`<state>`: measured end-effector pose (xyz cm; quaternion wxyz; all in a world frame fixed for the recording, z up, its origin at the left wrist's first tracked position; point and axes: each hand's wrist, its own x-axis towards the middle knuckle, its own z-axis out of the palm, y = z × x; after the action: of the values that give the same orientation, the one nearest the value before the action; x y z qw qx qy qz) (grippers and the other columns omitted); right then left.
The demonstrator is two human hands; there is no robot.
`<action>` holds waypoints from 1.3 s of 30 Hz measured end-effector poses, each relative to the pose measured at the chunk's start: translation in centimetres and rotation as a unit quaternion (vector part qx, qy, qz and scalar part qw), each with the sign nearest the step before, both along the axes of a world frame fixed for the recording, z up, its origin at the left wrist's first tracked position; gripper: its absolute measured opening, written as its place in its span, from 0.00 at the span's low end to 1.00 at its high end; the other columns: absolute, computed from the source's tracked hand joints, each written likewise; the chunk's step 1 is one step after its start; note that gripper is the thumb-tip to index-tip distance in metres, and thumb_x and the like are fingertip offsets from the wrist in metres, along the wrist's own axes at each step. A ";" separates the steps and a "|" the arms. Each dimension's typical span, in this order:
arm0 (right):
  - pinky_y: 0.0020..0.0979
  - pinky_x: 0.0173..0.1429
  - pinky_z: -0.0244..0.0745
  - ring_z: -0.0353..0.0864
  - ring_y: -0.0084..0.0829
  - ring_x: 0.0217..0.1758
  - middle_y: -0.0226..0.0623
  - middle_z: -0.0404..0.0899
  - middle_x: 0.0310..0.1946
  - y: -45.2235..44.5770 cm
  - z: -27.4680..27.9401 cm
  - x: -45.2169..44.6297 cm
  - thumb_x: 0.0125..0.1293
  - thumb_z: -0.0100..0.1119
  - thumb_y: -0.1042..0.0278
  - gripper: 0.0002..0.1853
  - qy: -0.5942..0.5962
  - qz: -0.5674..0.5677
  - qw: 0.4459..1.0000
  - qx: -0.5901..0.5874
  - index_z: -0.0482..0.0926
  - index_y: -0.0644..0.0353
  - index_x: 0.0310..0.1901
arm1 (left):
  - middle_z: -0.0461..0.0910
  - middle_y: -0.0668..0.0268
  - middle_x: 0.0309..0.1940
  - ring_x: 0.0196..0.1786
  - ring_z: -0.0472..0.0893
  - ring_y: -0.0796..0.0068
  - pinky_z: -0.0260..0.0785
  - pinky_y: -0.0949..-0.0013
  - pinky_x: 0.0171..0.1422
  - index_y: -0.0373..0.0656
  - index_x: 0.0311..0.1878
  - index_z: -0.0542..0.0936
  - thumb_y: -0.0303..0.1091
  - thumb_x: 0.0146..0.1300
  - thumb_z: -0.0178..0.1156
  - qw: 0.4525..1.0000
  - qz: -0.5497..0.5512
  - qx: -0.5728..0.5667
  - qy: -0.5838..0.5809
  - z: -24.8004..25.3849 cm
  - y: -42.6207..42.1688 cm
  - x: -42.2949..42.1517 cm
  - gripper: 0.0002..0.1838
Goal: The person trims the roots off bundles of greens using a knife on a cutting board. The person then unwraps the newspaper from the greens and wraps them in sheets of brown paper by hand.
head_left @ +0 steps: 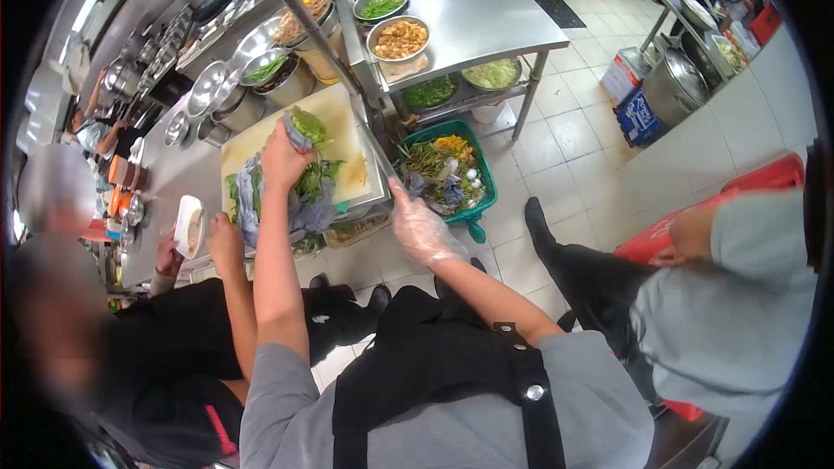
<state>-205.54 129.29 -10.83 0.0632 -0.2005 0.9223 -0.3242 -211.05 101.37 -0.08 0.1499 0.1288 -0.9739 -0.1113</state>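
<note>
My left hand (pixel 285 159) is bare and closed on a crumpled grey-blue cloth (pixel 249 200) over the cutting board (pixel 252 143). Leafy greens (pixel 317 178) lie around and under it, partly hidden by my hand and arm. My right hand (pixel 424 227) wears a clear plastic glove. Its fingers are closed around what looks like a knife (pixel 380 156), whose long grey blade points up along the board's right edge; the handle is hidden in the glove. Just beyond that hand, a green basket (pixel 489 175) on the floor holds vegetable scraps and eggshells.
A steel table (pixel 486 9) ahead carries bowls of chopped green vegetables (pixel 380 5) and browned pieces (pixel 398 38). At my left, a co-worker's hand holds a white dish (pixel 189 226). Another person stands close on the right, beside a red bin (pixel 764 175). Steel bowls (pixel 208 87) line the counter.
</note>
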 end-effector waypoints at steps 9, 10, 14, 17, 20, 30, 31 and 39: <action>0.48 0.55 0.81 0.82 0.55 0.51 0.61 0.72 0.55 -9.1 0.9 -6.4 0.65 0.49 0.78 0.35 -0.016 0.107 0.994 0.033 0.59 0.52 0.75 | 0.83 0.55 0.37 0.41 0.85 0.59 0.75 0.60 0.46 0.40 0.53 0.70 0.32 0.43 0.74 0.971 0.136 0.170 0.096 6.6 4.7 4.8 0.32; 0.49 0.56 0.80 0.81 0.55 0.52 0.59 0.74 0.54 -8.9 2.3 -7.3 0.66 0.49 0.79 0.32 -0.022 0.134 0.990 0.027 0.61 0.55 0.73 | 0.83 0.55 0.37 0.41 0.85 0.59 0.75 0.60 0.46 0.40 0.53 0.70 0.32 0.43 0.74 0.970 0.147 0.170 0.098 6.4 4.7 5.3 0.32; 0.41 0.62 0.76 0.79 0.44 0.61 0.47 0.76 0.62 -8.1 3.7 -9.5 0.73 0.47 0.61 0.23 0.061 0.163 0.981 -0.080 0.73 0.61 0.66 | 0.83 0.59 0.42 0.42 0.85 0.68 0.77 0.65 0.46 0.37 0.57 0.67 0.30 0.45 0.74 0.918 0.093 0.332 0.196 2.3 3.1 6.7 0.35; 0.38 0.77 0.58 0.67 0.43 0.74 0.49 0.67 0.72 -9.3 3.1 -7.0 0.79 0.38 0.41 0.34 -0.147 0.262 0.861 -0.412 0.65 0.60 0.73 | 0.81 0.54 0.48 0.47 0.84 0.64 0.79 0.64 0.49 0.33 0.65 0.60 0.29 0.47 0.74 0.848 0.110 0.470 0.221 3.2 6.6 8.8 0.44; 0.39 0.76 0.59 0.68 0.43 0.73 0.51 0.70 0.70 -11.1 -2.6 -2.5 0.81 0.36 0.50 0.29 -0.059 0.293 0.903 -0.308 0.66 0.63 0.72 | 0.83 0.53 0.47 0.47 0.85 0.64 0.79 0.63 0.50 0.32 0.67 0.59 0.34 0.45 0.76 0.831 0.166 0.482 0.223 2.0 8.9 12.1 0.48; 0.53 0.67 0.64 0.72 0.61 0.61 0.66 0.71 0.60 -2.1 -6.2 16.3 0.76 0.40 0.65 0.24 -0.035 0.422 0.893 -0.153 0.64 0.75 0.65 | 0.78 0.42 0.56 0.59 0.81 0.53 0.71 0.60 0.65 0.25 0.73 0.56 0.38 0.39 0.78 0.812 0.376 0.303 0.327 -0.6 20.3 34.5 0.59; 0.53 0.67 0.64 0.70 0.62 0.63 0.65 0.70 0.62 -2.4 -8.6 19.4 0.76 0.41 0.67 0.24 -0.091 0.445 0.867 -0.204 0.64 0.76 0.66 | 0.77 0.42 0.58 0.61 0.80 0.53 0.70 0.60 0.67 0.25 0.72 0.57 0.37 0.40 0.78 0.771 0.385 0.379 0.337 0.0 20.9 37.8 0.57; 0.49 0.61 0.70 0.75 0.56 0.58 0.58 0.73 0.60 -11.3 -3.0 46.5 0.79 0.37 0.46 0.32 -0.157 0.672 0.671 -0.271 0.66 0.71 0.67 | 0.80 0.55 0.54 0.58 0.80 0.63 0.69 0.62 0.67 0.32 0.66 0.66 0.32 0.39 0.78 0.634 0.559 0.175 0.505 -5.1 20.7 63.5 0.48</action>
<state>-159.08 118.00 -13.81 0.3509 -0.7206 0.3862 -0.4566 -147.51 122.11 -5.16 0.6268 0.5957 -0.4504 -0.2225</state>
